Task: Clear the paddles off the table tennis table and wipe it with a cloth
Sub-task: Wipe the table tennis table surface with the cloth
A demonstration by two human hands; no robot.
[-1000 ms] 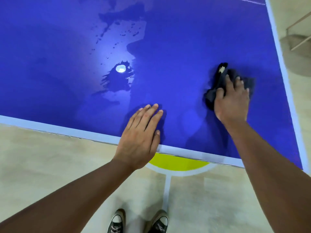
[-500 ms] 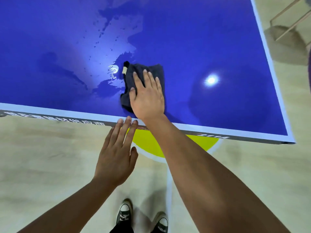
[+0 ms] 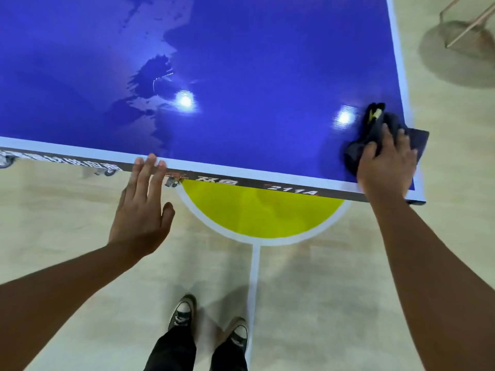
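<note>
The blue table tennis table (image 3: 267,62) fills the upper part of the head view, its white near edge running across the middle. A dark cloth (image 3: 375,129) lies at the table's near right corner, partly hanging over the right edge. My right hand (image 3: 385,164) presses flat on the cloth with spread fingers. My left hand (image 3: 142,207) is open, and its straight fingertips touch the near edge of the table left of centre. No paddle is in view.
Wet streaks and glare spots (image 3: 150,84) show on the left part of the tabletop. A yellow half circle (image 3: 262,212) is painted on the wooden floor under the near edge. Thin metal legs (image 3: 460,25) stand at the far right. My shoes (image 3: 182,314) are below.
My right hand swept the cloth from the middle of the near edge to the right corner. My left hand stayed by the near edge, its fingertips now on it.
</note>
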